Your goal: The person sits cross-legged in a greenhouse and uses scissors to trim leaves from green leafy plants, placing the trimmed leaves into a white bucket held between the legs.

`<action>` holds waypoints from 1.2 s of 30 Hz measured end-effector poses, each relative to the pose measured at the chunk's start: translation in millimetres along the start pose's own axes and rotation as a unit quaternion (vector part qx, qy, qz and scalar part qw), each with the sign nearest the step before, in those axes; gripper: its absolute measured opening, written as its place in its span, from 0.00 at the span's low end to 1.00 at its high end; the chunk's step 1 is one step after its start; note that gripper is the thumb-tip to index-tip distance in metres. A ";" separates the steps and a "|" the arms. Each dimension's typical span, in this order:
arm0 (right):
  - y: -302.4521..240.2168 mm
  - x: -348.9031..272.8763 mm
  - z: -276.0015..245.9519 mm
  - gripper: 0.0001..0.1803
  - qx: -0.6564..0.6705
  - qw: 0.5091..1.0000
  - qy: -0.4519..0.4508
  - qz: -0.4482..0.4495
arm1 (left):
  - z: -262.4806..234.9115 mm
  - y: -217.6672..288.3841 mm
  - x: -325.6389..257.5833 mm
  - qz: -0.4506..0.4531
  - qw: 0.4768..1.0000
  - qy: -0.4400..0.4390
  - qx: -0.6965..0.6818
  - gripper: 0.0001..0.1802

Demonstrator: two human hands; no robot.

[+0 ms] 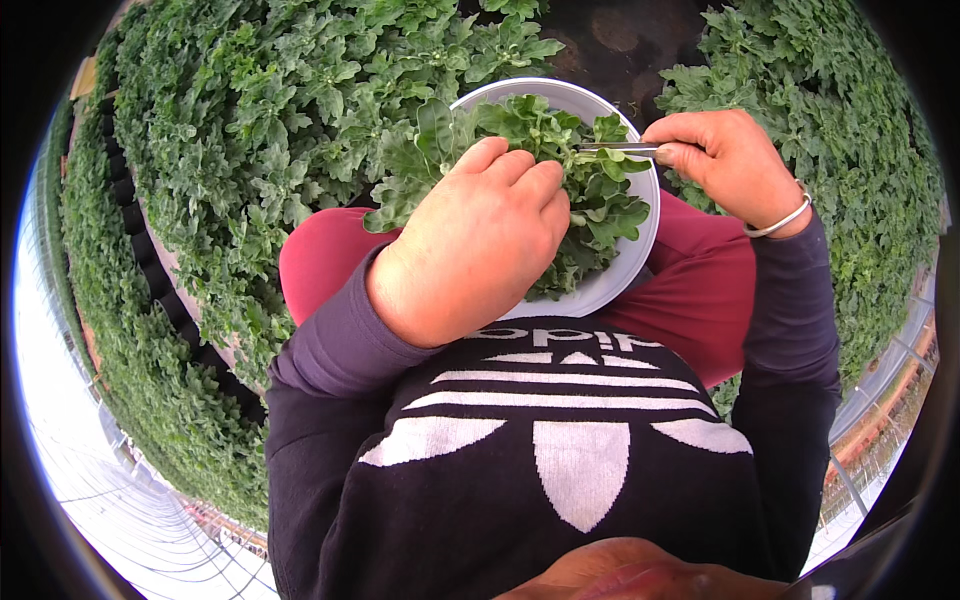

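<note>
A white bucket [648, 205] between my knees holds leafy green cuttings [600, 225] with lobed leaves. Over its left side my left hand [480, 230] is closed, its fingers curled around a leafy shoot [436, 135] whose leaves stick out past the knuckles. The palm side and stem are hidden. At the bucket's upper right rim, my right hand [725, 160] pinches slim metal tweezers [617, 147] between thumb and forefinger. Their tips point left into the leaves, close to the left hand's fingertips; whether they grip anything is hidden by foliage.
Dense green plants [230, 130] grow in beds on the left, and another bed [840, 120] stands on the right. Dark ground [620, 45] shows between them beyond the bucket. A black strip [150, 255] runs between the left rows.
</note>
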State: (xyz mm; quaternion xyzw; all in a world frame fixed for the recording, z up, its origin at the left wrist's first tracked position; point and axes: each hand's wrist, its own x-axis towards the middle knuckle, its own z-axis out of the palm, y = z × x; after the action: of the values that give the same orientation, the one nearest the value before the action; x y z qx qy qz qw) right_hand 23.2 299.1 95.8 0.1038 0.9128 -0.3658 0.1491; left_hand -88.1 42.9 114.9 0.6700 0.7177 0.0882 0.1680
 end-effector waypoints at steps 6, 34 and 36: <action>1.7 -9.1 -6.9 0.10 0.129 0.992 0.013 -0.011 | -1.0 -0.5 -1.9 -0.004 1.000 0.009 0.000 0.21; 2.9 -12.6 8.9 0.10 -0.110 0.993 0.043 0.029 | -2.9 -5.0 -3.4 -0.017 0.998 0.052 0.013 0.21; 5.4 -13.0 6.8 0.11 -0.185 0.980 0.059 0.050 | -4.5 -3.8 -2.7 -0.027 0.999 0.025 0.007 0.23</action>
State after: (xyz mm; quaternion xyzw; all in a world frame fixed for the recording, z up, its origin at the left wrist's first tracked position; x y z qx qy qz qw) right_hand 38.3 297.1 92.2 0.1415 0.9654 -0.1762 0.1300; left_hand -93.1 40.4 118.0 0.6491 0.7402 0.0953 0.1475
